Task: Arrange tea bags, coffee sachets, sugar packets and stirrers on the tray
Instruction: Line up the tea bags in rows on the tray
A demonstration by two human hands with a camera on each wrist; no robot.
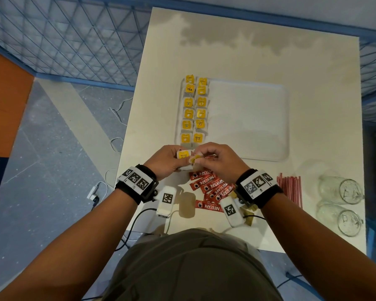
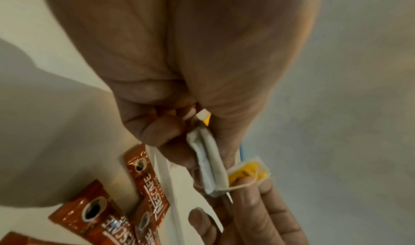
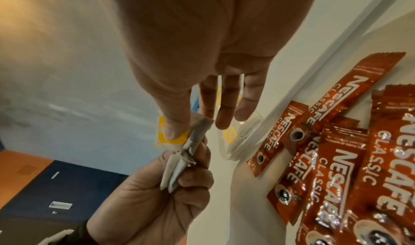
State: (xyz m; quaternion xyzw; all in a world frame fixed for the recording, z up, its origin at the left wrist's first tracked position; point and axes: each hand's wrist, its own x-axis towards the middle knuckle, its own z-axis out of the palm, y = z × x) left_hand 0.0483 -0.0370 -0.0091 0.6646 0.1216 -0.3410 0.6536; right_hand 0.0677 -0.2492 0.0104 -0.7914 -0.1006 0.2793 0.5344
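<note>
My left hand (image 1: 174,158) grips a small stack of tea bags (image 2: 206,160) just in front of the white tray's (image 1: 248,118) near left corner. A yellow tag reading RELAX (image 1: 182,154) faces up in that hand. My right hand (image 1: 201,156) pinches the yellow tag (image 3: 172,135) of one bag between thumb and forefinger, its other fingers straight. Two columns of yellow-tagged tea bags (image 1: 194,109) lie along the tray's left side. Red coffee sachets (image 1: 213,185) are heaped on the table under my wrists. Red-and-white stirrers (image 1: 290,187) lie to the right.
Two clear glasses (image 1: 343,190) lie on their sides near the table's right edge. Brown packets (image 1: 249,211) show partly under my right wrist. The tray's middle and right are bare. Blue mesh fencing (image 1: 63,40) surrounds the table; cables trail on the floor at left.
</note>
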